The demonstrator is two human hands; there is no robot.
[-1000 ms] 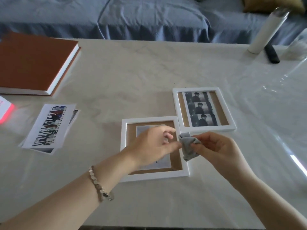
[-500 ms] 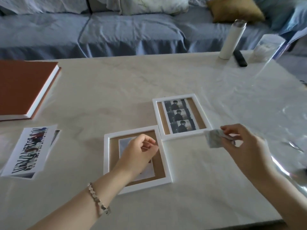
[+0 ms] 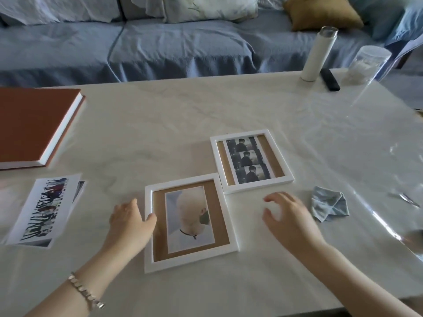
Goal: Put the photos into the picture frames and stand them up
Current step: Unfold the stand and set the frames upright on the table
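Head view had both my hands low over the table (image 3: 229, 291), and I called it near to far. My left hand (image 3: 129, 221) sat at the left rail of the near frame (image 3: 191, 263), thumb tip on the white edge, fingers loosely curled beside the rail, nothing gripped. My right hand (image 3: 289, 217) hovered just right of that frame, fingers spread and bent, empty, not touching it. The frame lay flat between the two hands, face up, a portrait photo (image 3: 187, 221) inside it with its long axis running away from me. So the relation that mattered: the frame's left rail lay under my left thumb, its right rail a short reach left of my right fingertips. I judged the left hand the nearer one, and the lift to stand it up would need both rails pinched. The crumpled cloth (image 3: 329, 207) lay apart, just right of my right hand. Farther out, the second frame (image 3: 250, 162) lay flat too, its near-left corner touching the first frame's far-right corner, a strip of three photos (image 3: 248, 160) inside. Neither frame stood yet
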